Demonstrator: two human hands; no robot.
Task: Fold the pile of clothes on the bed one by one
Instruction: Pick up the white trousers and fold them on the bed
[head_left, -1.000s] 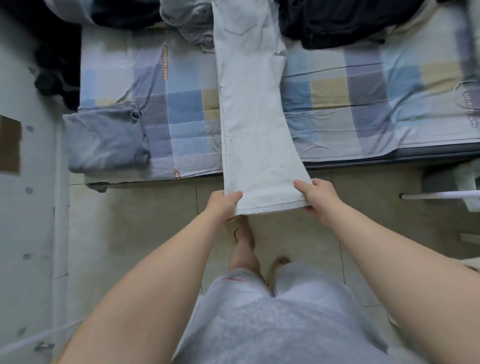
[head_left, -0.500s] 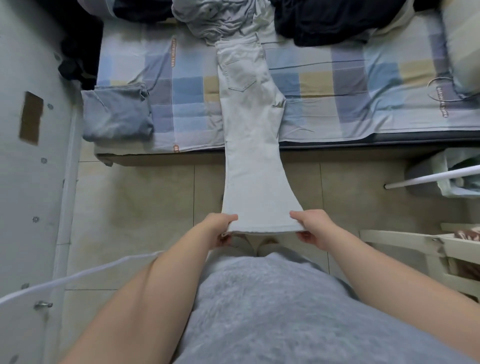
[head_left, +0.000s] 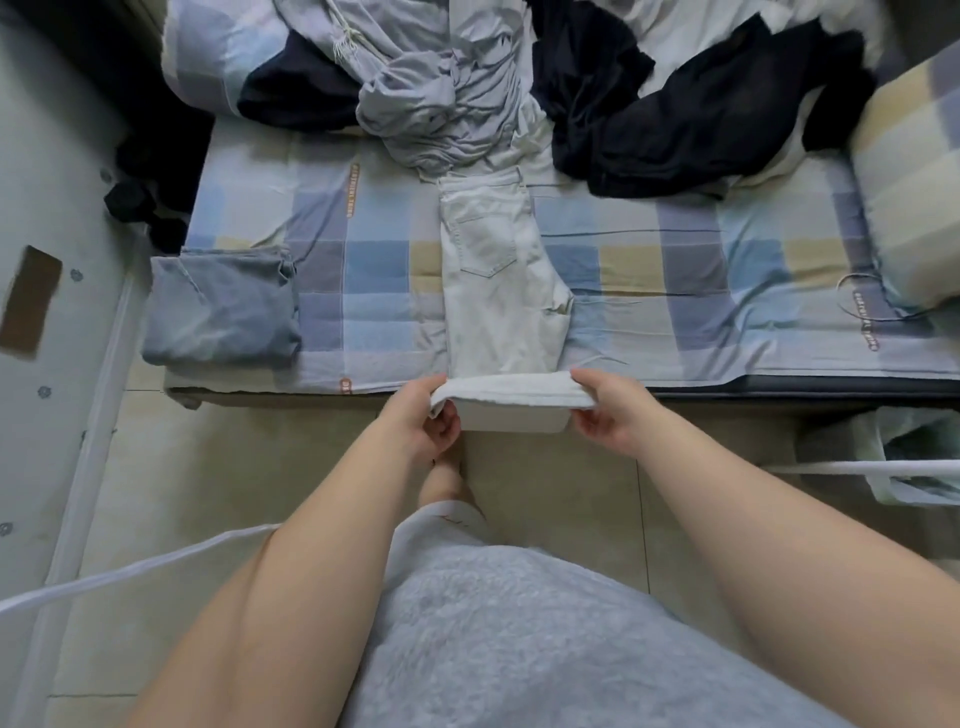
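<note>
White trousers (head_left: 498, 275) lie lengthwise on the checked bed (head_left: 675, 270), waistband towards the pile, back pocket up. Their leg ends are lifted and doubled over at the bed's front edge. My left hand (head_left: 423, 415) grips the left corner of the leg hem and my right hand (head_left: 610, 410) grips the right corner, the cloth stretched between them. A pile of unfolded clothes lies at the back: a light grey garment (head_left: 441, 98) and dark navy garments (head_left: 691, 114). A folded grey-blue garment (head_left: 223, 306) lies at the bed's front left corner.
A checked pillow (head_left: 909, 182) sits at the bed's right end. A grey wall (head_left: 47, 260) runs along the left. The tiled floor (head_left: 260, 467) lies between me and the bed. A white bar (head_left: 872, 466) and a bag stand at the right.
Both hands raised the trouser leg ends from low over the floor up to the bed's front edge, so the hanging legs now double over. The view moved closer to the bed.
</note>
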